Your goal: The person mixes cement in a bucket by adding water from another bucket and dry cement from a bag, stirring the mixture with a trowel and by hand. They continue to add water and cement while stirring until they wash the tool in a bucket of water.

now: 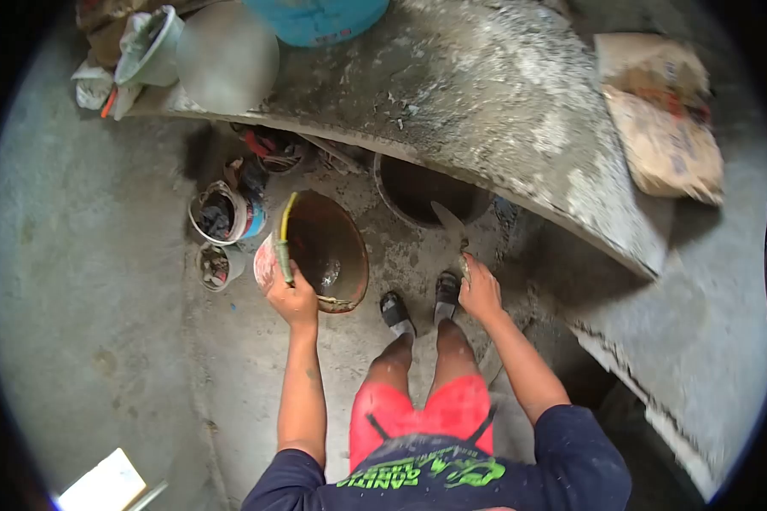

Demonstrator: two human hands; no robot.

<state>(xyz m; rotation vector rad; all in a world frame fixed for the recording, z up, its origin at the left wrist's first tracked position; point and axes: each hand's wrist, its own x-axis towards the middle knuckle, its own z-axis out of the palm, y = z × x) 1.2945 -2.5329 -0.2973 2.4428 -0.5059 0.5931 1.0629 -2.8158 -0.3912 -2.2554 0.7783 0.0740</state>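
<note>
My left hand [292, 298] is closed on the near-left rim of a bucket [267, 262], beside its yellow-green handle [285, 223]. The bucket tilts so that its brown, dirty inside faces up toward me; a wet patch shines at its bottom. In my right hand [481, 289] is a trowel [450, 223], gripped by its handle, with the pointed blade reaching forward and left. Just past the blade lies a round dark tub [388, 194], partly hidden under the slab's edge.
A rough concrete slab [503, 94] spans ahead of me. On it stand a blue tub [320, 19], a pale bucket [156, 51] and a torn paper sack [665, 128]. Two smaller buckets, a white one [249, 220] and a grey one [222, 281], stand on the floor at left.
</note>
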